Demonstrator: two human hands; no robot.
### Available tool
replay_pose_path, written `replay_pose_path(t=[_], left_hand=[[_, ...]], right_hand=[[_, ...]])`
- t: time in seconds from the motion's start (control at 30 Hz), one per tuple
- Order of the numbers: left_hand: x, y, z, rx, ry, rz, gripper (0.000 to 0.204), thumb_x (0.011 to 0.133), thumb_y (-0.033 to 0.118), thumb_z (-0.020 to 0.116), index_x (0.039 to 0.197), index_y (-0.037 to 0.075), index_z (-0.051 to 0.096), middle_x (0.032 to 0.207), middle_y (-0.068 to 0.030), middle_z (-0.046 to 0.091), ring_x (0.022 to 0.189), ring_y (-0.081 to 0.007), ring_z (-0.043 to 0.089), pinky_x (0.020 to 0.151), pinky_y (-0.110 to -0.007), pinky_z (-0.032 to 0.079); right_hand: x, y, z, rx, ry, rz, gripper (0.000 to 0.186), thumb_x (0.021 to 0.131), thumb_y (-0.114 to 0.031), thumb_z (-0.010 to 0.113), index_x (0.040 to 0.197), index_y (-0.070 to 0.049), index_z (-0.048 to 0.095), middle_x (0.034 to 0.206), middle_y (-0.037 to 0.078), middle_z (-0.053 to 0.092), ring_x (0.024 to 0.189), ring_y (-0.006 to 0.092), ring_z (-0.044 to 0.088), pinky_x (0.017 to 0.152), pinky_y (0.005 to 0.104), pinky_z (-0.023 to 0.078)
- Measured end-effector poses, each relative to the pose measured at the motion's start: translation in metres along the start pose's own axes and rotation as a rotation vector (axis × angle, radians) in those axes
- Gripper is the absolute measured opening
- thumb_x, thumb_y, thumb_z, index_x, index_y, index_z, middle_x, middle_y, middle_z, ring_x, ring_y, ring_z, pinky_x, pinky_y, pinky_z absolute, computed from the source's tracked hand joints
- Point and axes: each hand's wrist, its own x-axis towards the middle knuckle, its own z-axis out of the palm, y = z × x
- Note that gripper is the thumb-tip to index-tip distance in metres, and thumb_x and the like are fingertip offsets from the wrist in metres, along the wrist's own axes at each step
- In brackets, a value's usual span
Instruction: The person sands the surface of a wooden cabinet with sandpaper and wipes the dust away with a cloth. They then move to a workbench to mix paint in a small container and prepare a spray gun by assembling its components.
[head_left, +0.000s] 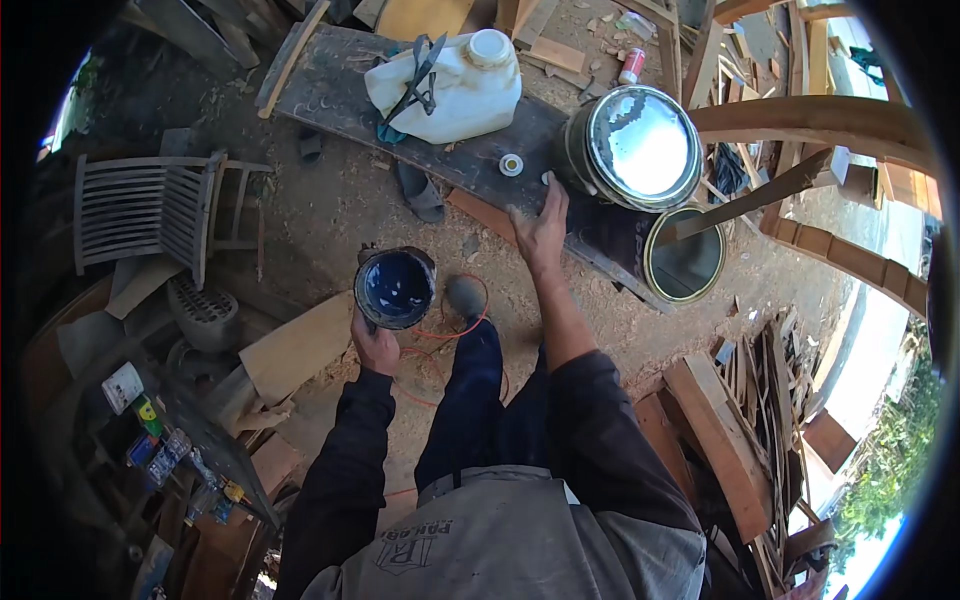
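Note:
My left hand point(376, 347) is closed around a dark, paint-stained pot point(397, 322) and holds it upright above the floor. Glossy dark liquid with light reflections shows inside it. My right hand point(541, 232) reaches over the front edge of a dark wooden bench point(330, 75), thumb and fingers apart, with nothing visible between them. A small round white and yellow cap point(511, 165) lies on the bench just beyond my fingertips. Right of this hand stands a large tin point(640, 145) with a shiny metal top. Next to it is an open tin point(690, 290) with a wooden stick point(745, 200) leaning across it.
A white plastic jug point(470, 100) with a dark strap rests on the bench. Slatted wooden furniture point(150, 210) stands at left, above a dark table point(215, 455) with small containers. Scrap wood point(720, 430) is piled at right. An orange cord point(425, 355) runs by my feet.

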Motion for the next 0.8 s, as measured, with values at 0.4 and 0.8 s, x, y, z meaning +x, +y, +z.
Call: replay_pose_path(t=[0.4, 0.8], left_hand=[[0.020, 0.014, -0.001, 0.009, 0.104, 0.060, 0.036, 0.095, 0.029, 0.061, 0.113, -0.002, 0.057, 0.095, -0.0149, 0.064, 0.086, -0.0238, 0.063, 0.078, -0.036, 0.048], [0.034, 0.029, 0.008, -0.053, 0.034, -0.023, 0.031, 0.094, 0.027, 0.065, 0.101, -0.001, 0.056, 0.074, -0.0105, 0.057, 0.066, -0.0214, 0.055, 0.063, -0.037, 0.045]], right_hand=[[0.044, 0.043, 0.080, 0.011, -0.141, 0.143, 0.064, 0.074, -0.008, 0.081, 0.133, -0.009, 0.056, 0.126, 0.013, 0.062, 0.120, 0.0344, 0.058, 0.104, 0.0424, 0.046], [0.025, -0.142, -0.087, 0.084, -0.314, -0.250, 0.052, 0.076, -0.001, 0.077, 0.122, -0.005, 0.055, 0.118, 0.018, 0.065, 0.110, 0.0382, 0.063, 0.091, 0.0434, 0.054]])
